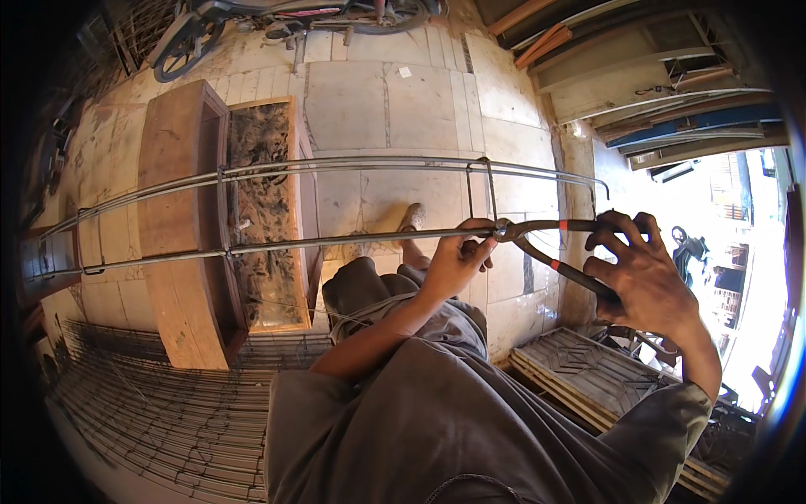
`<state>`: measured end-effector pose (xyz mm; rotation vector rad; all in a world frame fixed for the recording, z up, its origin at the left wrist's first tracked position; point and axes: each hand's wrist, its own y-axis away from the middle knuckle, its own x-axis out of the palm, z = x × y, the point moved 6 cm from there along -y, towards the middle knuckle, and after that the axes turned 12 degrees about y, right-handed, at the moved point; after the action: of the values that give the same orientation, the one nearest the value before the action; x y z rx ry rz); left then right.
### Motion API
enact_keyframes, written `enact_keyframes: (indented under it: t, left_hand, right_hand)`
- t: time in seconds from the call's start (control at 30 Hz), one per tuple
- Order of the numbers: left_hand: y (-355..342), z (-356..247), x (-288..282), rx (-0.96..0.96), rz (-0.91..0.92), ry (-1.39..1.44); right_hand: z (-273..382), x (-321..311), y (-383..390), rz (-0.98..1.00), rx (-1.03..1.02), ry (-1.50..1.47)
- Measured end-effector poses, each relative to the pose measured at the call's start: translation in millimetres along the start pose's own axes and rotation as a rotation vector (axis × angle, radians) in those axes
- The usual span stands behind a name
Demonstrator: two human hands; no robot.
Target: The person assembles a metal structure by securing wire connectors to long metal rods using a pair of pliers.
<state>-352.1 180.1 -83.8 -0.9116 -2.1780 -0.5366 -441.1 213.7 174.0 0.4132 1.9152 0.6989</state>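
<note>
Head view: the right hand (642,260), wrist bent, grasps the spread handles of dark metal pincers with red bands (537,225); the left hand (457,267) pinches the near bar of a long grey steel-rod frame (361,240) beside the pincer head. Fastening seems in hand; next calls for squeezing the handles, bar steadied.

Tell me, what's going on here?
A person is handling a long frame of metal rods joined by bent hoops. The right hand grips dark pincers, handles spread apart, their head at the near rod. Beside that head, the left hand's fingers close around the rod. Leftward, the frame passes across a wooden box.
</note>
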Motion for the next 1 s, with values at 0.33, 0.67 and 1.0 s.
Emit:
enact_keyframes:
  t: [0.33,0.67,1.0]
  left_hand:
    - [-1,-7,5,-0.023,-0.048,-0.051]
    - [-1,-1,2,0.05,-0.063,0.02]
    - [-3,2,6,0.041,-0.013,0.142]
  right_hand:
    - [5,-12,-10,-0.043,-0.092,0.406]
    - [5,-1,-13,-0.075,-0.052,0.417]
    - [-18,19,-11,0.725,0.337,-0.871]
